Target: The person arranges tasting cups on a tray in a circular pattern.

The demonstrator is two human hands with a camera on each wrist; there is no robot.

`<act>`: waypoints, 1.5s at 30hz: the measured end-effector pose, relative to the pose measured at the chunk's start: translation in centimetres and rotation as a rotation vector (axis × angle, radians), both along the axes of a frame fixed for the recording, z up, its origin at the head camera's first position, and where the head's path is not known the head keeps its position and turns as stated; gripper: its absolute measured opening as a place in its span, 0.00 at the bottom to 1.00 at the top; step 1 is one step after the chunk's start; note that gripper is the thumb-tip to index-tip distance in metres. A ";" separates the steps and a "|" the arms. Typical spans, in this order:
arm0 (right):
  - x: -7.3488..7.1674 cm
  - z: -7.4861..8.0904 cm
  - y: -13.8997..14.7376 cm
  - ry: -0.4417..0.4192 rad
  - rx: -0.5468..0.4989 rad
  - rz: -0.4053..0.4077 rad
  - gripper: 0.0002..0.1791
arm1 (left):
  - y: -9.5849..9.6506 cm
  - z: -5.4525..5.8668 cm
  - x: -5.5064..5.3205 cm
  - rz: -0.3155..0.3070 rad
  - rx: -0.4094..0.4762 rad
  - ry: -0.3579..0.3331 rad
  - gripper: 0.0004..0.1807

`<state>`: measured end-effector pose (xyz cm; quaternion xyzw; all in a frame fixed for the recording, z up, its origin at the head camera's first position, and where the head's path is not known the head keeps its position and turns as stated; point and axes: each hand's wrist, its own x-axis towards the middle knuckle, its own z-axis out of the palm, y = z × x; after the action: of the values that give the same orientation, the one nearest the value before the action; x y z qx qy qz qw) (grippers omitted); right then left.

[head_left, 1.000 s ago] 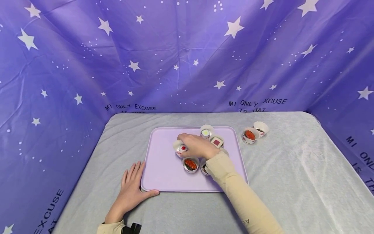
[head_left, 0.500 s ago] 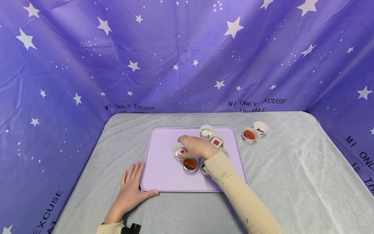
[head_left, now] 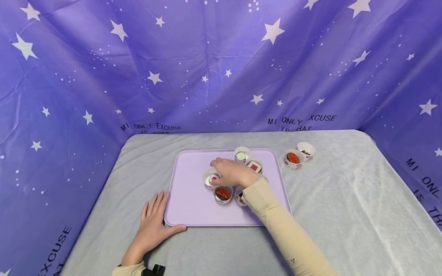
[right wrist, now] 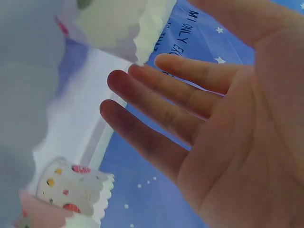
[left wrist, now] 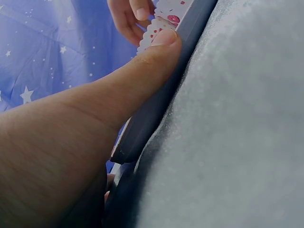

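My right hand (head_left: 235, 172) hovers over the lilac tray (head_left: 193, 209), right beside a scalloped paper cup (head_left: 208, 183) holding a white sushi roll with a red centre. In the right wrist view its fingers (right wrist: 161, 118) are straight and spread, with nothing between them. Close by on the tray sit a cup with orange-red roe sushi (head_left: 223, 194), one with a red-centred square roll (head_left: 254, 167), one with a yellow-green-centred roll (head_left: 241, 155), and another cup (head_left: 240, 199) partly behind the sleeve. My left hand (head_left: 152, 226) lies flat at the tray's front-left corner, thumb along its rim.
Right of the tray, on the grey cloth (head_left: 345, 191), stand a paper cup with orange-red sushi (head_left: 292, 158) and a second paper cup (head_left: 306, 150) touching it. A purple starry curtain (head_left: 193, 57) closes off the back and sides.
The red-centred white roll's cup has come down onto the tray beside the roe cup, and my right hand's fingers have let go of it. My left hand stays at the corner.
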<state>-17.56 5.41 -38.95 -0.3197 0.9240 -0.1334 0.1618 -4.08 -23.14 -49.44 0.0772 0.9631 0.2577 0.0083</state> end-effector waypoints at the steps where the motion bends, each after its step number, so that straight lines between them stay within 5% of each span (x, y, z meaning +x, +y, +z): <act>1: 0.0 0.2 0.2 0.004 -0.009 -0.002 0.35 | 0.0 0.0 0.0 0.001 -0.002 0.001 0.67; 23: 0.6 1.4 6.5 0.155 -0.188 -0.060 0.31 | 0.1 0.2 -0.1 0.007 0.005 -0.016 0.68; 45: 1.1 1.5 13.3 0.155 -0.246 -0.221 0.34 | 0.0 -0.1 -0.1 0.006 0.000 -0.007 0.67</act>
<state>-16.49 18.72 -37.48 -0.2429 0.9399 -0.2376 0.0341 -4.14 -23.11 -49.50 0.0735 0.9633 0.2579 0.0112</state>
